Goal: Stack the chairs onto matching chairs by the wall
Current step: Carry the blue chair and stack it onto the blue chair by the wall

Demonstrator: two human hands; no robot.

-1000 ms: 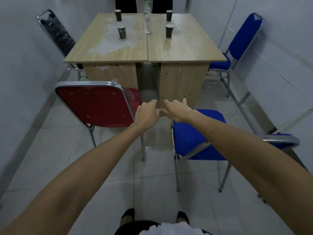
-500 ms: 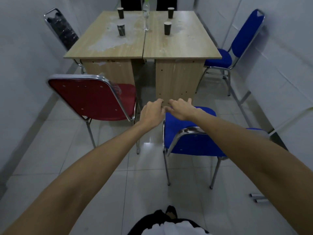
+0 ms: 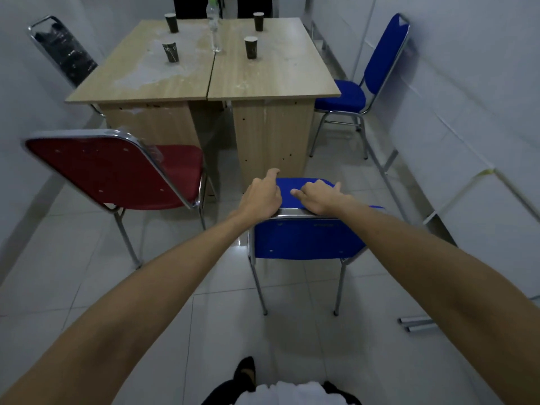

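The near chair (image 3: 304,244) was bright blue with a silver frame, matching the blue chair (image 3: 359,92) by the wall. Beside it, a red chair (image 3: 108,173); a black one (image 3: 62,52) farther back. The counter (image 3: 263,80) was pale woodgrain, smeared white, holding dark cups (image 3: 251,47). White floor tiles (image 3: 73,264).

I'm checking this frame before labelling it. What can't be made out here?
- Head view: whether either hand grips the near blue chair; the left hand and right hand lie over its top rail and hide the contact.
- Print on the paper cups: too small.
- Black chair: seat and legs hidden by the table.
- Bottle: top cut by the upper edge.
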